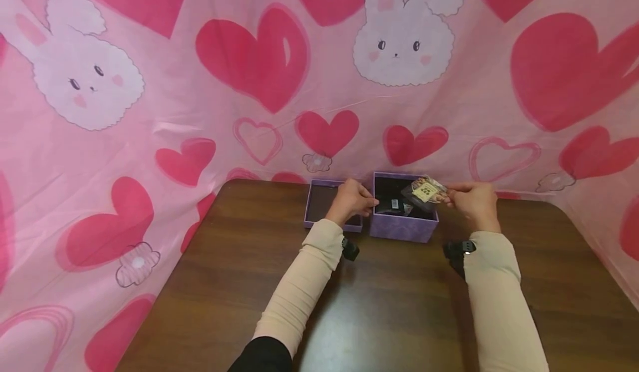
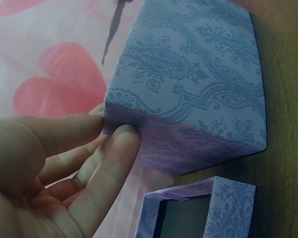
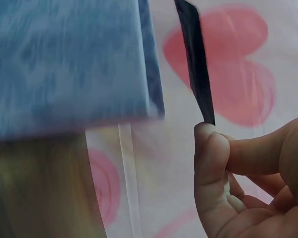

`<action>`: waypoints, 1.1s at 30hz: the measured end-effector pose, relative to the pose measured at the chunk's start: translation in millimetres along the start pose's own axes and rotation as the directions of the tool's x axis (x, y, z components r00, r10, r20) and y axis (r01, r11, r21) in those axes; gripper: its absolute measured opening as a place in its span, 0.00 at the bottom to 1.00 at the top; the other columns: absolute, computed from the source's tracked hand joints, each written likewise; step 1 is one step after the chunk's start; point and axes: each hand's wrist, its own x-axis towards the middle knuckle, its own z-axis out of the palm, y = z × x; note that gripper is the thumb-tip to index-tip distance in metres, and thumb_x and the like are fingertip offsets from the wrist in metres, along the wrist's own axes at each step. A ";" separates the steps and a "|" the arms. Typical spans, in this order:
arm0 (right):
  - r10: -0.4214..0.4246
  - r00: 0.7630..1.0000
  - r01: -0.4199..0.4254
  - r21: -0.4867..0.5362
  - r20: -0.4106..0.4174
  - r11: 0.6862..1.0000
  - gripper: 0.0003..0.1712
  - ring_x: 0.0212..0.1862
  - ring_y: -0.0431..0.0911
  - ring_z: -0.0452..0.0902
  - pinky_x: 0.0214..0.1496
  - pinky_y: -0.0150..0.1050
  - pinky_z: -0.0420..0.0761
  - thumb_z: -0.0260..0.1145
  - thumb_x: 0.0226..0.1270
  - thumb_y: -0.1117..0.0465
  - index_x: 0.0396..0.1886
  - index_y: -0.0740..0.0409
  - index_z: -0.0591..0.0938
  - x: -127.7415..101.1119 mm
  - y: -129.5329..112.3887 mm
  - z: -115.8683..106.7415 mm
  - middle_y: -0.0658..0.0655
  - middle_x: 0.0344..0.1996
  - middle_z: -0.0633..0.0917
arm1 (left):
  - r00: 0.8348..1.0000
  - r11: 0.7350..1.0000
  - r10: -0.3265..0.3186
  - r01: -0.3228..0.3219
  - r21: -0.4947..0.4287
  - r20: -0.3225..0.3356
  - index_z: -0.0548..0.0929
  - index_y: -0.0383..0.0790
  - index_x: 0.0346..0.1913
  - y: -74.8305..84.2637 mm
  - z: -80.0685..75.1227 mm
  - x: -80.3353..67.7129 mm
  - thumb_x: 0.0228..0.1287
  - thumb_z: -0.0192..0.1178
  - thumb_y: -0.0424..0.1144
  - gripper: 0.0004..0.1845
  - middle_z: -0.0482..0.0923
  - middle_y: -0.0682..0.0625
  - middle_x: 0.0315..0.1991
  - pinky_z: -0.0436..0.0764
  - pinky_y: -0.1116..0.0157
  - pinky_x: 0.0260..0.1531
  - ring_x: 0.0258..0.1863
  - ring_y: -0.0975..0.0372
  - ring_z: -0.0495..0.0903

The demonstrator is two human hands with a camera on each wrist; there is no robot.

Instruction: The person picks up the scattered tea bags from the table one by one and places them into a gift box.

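Observation:
A purple patterned box [image 1: 403,229] stands at the table's far side without its lid. My left hand [image 1: 351,201] pinches its left rim between thumb and fingers, seen close in the left wrist view on the box's edge [image 2: 188,74]. Above the box's right side, my right hand [image 1: 476,203] pinches a flat packet [image 1: 425,190] with a yellow label and printed design. Edge-on in the right wrist view, this packet [image 3: 199,69] looks thin and dark at the fingertips. Inside the box lie dark packets [image 1: 387,205], one with a white barcode label.
Left of the box lies its shallow purple lid [image 1: 321,201], dark inside and facing up. Both stand on a brown wooden table [image 1: 394,305]. A pink curtain [image 1: 259,95] with hearts and rabbits hangs directly behind the table's far edge.

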 end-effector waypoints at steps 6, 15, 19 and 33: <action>-0.070 0.997 0.069 0.098 0.013 0.993 0.15 0.19 0.35 0.80 0.25 0.26 0.83 0.62 0.66 0.72 0.49 0.80 0.83 4.0 -13.1 21.4 0.55 0.23 0.86 | 1.000 0.999 0.028 -0.028 0.024 -0.009 0.90 0.29 0.29 2.5 1.2 1.1 0.56 0.75 0.28 0.04 0.84 0.43 0.24 0.87 0.63 0.23 0.20 0.56 0.85; -0.033 0.997 0.027 0.094 0.063 0.995 0.15 0.22 0.35 0.81 0.30 0.29 0.85 0.61 0.69 0.70 0.50 0.78 0.83 3.4 -17.7 30.9 0.62 0.31 0.86 | 1.000 0.999 0.029 -0.029 0.023 -0.005 0.90 0.29 0.28 2.0 3.5 0.7 0.56 0.75 0.29 0.05 0.84 0.44 0.22 0.88 0.60 0.25 0.18 0.57 0.84; -0.021 0.995 0.010 0.114 0.093 0.993 0.15 0.24 0.37 0.82 0.34 0.31 0.86 0.61 0.71 0.70 0.52 0.78 0.82 3.0 -20.1 31.8 0.66 0.37 0.85 | 0.999 0.999 0.045 -0.045 0.019 -0.006 0.90 0.29 0.27 3.0 2.5 0.1 0.57 0.74 0.28 0.05 0.84 0.44 0.22 0.89 0.55 0.29 0.19 0.56 0.84; -0.096 0.984 0.104 -0.044 0.148 0.994 0.20 0.34 0.50 0.87 0.34 0.26 0.84 0.62 0.76 0.61 0.55 0.75 0.82 -7.4 -14.1 15.3 0.71 0.42 0.86 | 0.999 0.999 0.031 -0.031 0.030 -0.009 0.90 0.29 0.29 0.2 2.0 -1.5 0.57 0.74 0.29 0.04 0.83 0.44 0.21 0.89 0.55 0.30 0.17 0.58 0.83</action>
